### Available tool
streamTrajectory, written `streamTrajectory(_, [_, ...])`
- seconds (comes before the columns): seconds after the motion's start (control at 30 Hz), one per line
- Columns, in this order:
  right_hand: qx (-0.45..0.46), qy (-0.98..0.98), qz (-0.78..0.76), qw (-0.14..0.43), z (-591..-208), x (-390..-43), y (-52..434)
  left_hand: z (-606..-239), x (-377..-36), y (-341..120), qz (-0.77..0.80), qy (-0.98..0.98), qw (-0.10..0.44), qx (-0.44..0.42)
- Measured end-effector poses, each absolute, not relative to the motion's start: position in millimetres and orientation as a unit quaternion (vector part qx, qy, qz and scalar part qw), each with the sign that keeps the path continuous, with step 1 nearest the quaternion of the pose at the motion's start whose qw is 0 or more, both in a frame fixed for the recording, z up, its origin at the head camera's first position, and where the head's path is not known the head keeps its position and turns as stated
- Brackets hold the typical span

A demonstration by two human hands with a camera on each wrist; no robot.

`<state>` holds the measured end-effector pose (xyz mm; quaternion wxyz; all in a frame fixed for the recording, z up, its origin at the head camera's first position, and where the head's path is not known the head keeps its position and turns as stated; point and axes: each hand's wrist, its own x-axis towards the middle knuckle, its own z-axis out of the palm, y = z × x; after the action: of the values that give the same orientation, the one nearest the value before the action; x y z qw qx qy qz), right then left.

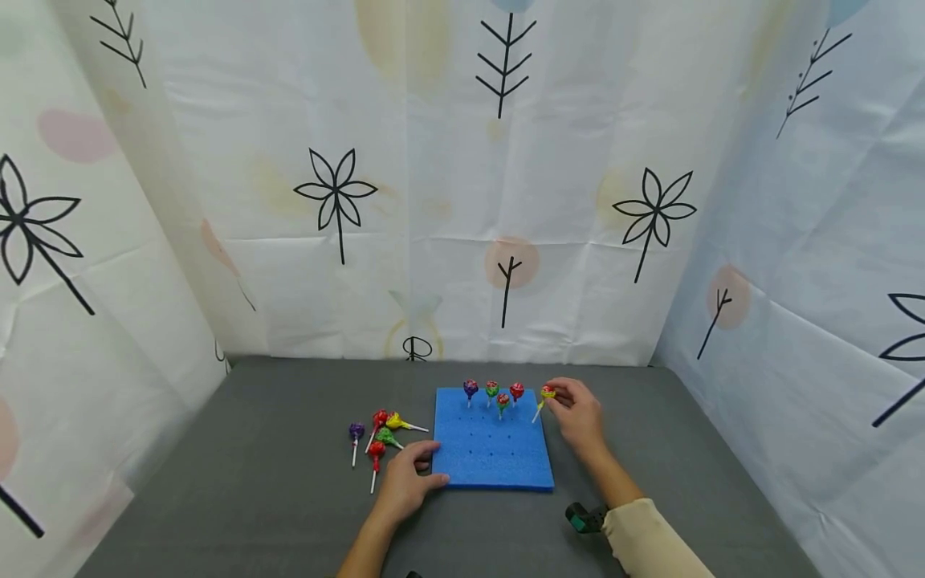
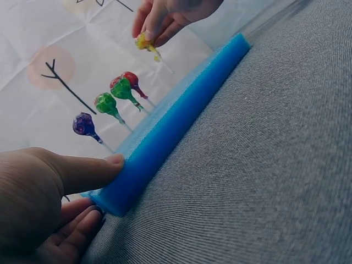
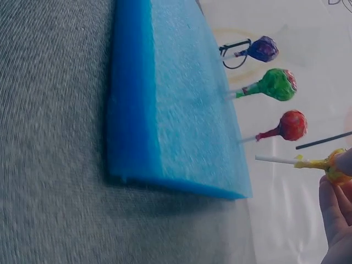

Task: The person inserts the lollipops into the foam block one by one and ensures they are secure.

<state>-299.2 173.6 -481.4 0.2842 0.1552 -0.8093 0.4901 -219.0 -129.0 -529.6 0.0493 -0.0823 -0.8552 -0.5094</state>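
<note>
A yellow-wrapped lollipop [image 1: 547, 393] is pinched by its head between the fingertips of the right hand [image 1: 576, 413], held tilted just above the far right corner of a blue foam board [image 1: 494, 461]. Its white stick angles down toward the board, and the right wrist view shows the stick tip still in the air, not yet seated in the foam.

The board lies flat on a grey fabric-covered counter [image 1: 275, 449] and has a grid of small holes. Four lollipops already stand upright along its far edge: a purple one [image 1: 470, 388], a green and red one [image 1: 492, 388], a red one [image 1: 516, 390] and another green and red one [image 1: 503, 400] set slightly nearer.

The left hand [image 1: 408, 482] rests at the board's near left corner, thumb stretched along the foam edge and fingers relaxed, bracing it without gripping anything.

To the left of the board, loose lollipops [image 1: 377, 437] lie on the counter in a small cluster: purple, red, yellow, green and red again.

By the look of it, the step in hand is planting this lollipop in the far row. The next move seems to call for righting the stick, lining its tip up with an empty hole and pressing straight down while the left hand steadies the foam.

A dark and green device [image 1: 585, 518] shows at the right wrist, beside a cream sleeve [image 1: 650, 538].
</note>
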Motion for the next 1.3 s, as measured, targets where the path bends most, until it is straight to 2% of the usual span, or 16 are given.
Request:
streamTrajectory(0.67, [0.161, -0.834, 0.447, 0.280, -487, -303, 146, -527, -218, -129, -0.506, -0.858, 0.047, -0.080])
streamTrajectory(1.3, [0.184, -0.837, 0.416, 0.305, -494, -309, 138, -525, -217, -128, -0.511, -0.855, 0.043, -0.076])
